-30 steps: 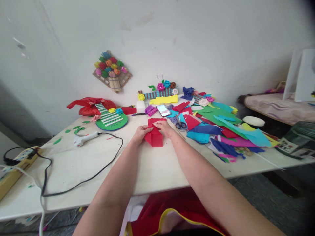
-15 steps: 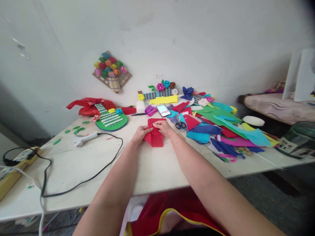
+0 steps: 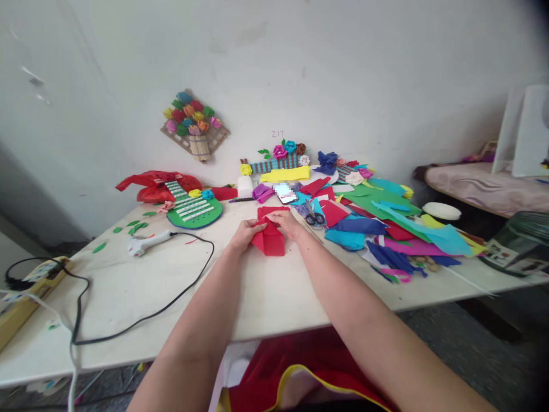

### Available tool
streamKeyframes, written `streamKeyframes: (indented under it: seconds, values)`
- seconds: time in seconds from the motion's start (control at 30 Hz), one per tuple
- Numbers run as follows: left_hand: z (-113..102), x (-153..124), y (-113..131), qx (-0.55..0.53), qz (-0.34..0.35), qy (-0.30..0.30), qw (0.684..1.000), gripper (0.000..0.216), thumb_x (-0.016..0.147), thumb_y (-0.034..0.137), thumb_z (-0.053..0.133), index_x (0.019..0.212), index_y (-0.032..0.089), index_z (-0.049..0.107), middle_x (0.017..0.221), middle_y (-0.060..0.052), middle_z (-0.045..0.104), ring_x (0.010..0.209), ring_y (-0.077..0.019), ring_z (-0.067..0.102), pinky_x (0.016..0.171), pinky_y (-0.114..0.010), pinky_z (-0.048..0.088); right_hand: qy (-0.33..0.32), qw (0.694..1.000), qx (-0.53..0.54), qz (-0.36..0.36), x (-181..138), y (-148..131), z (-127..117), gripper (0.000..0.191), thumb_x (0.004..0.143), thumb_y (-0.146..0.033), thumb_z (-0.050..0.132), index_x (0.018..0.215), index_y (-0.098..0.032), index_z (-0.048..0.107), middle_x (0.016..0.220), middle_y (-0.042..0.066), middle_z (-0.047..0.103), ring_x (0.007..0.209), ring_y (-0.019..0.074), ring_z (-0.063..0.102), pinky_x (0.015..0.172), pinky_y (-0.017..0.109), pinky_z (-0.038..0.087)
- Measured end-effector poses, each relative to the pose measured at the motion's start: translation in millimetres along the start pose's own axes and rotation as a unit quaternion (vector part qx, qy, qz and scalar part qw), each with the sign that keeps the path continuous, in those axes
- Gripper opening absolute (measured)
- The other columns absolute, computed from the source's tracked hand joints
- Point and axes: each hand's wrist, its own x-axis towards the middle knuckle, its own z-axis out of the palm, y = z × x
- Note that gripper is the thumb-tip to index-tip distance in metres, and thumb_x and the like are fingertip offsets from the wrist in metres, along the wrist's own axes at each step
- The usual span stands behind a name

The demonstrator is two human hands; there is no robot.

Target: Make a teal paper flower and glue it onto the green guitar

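A piece of red crepe paper [image 3: 271, 243] is pinched between my two hands above the white table, its lower part hanging in a folded point. My left hand [image 3: 245, 233] closes on its left edge, and my right hand [image 3: 283, 222] grips it from the upper right. The fingertips of both hands nearly meet at the paper's middle. Behind them lies more red paper [image 3: 266, 211]. Black-handled scissors [image 3: 315, 218] rest to the right of my right hand, beside a phone [image 3: 285, 193] with a blurred screen.
A glue gun [image 3: 148, 242] with a black cable lies left, near a power strip [image 3: 32, 292]. Beyond it is a green guitar-shaped craft [image 3: 195, 210]. Coloured paper [image 3: 360, 225] is heaped at right, and a glass jar [image 3: 517, 246] stands by the right edge.
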Motion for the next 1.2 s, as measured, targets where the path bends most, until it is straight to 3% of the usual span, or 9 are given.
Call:
streamKeyframes:
  seconds: [1.2]
  values:
    - [0.9,-0.1,1.0,0.022,0.002,0.007,1.000,0.038,0.052,0.036,0.080,0.077,0.010,0.068,0.067,-0.007,0.068,0.053,-0.0138,0.059,0.052,-0.024,0.044,0.008,0.999,-0.040,-0.008,1.1,0.7,0.8,0.019,0.054,-0.030,0.070,0.061,-0.014,0.063,0.055,-0.002,0.058,0.053,0.0087,0.047,0.053,0.023,0.036]
